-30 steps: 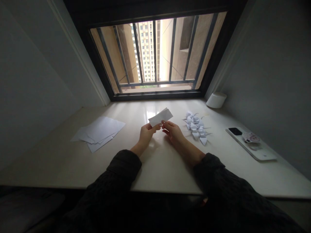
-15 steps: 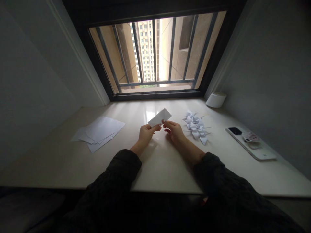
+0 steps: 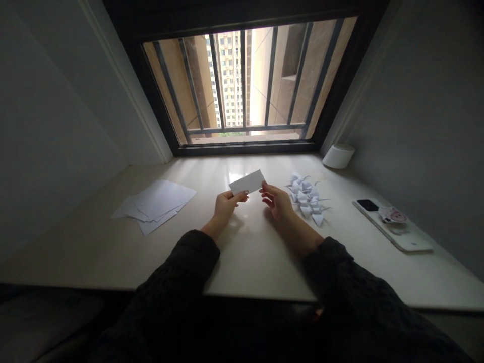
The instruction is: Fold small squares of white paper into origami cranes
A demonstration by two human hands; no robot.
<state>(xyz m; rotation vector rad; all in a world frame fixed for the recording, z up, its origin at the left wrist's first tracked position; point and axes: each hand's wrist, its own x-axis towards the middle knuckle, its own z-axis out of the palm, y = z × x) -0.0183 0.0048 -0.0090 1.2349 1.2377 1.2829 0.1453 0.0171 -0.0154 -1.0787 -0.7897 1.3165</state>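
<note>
On my feed, overlapping white sheets (image 3: 164, 199) lay at the worktop (image 3: 86, 252)'s left, looking flat and unworked. I had the left hand (image 3: 225, 205) gripping a paper rectangle (image 3: 246, 182) between thumb and fingers, mid-worktop. Right hand (image 3: 282, 204) had fingertips at its lower right corner; couldn't tell if pinching. I judged this piece early-stage: plain outline, not shaped yet. Just right of that hand, folded paper figures (image 3: 304, 196) sat clustered, done by the look of them. Farther right: white container (image 3: 339, 156), then phone (image 3: 395, 229), both unused.
</note>
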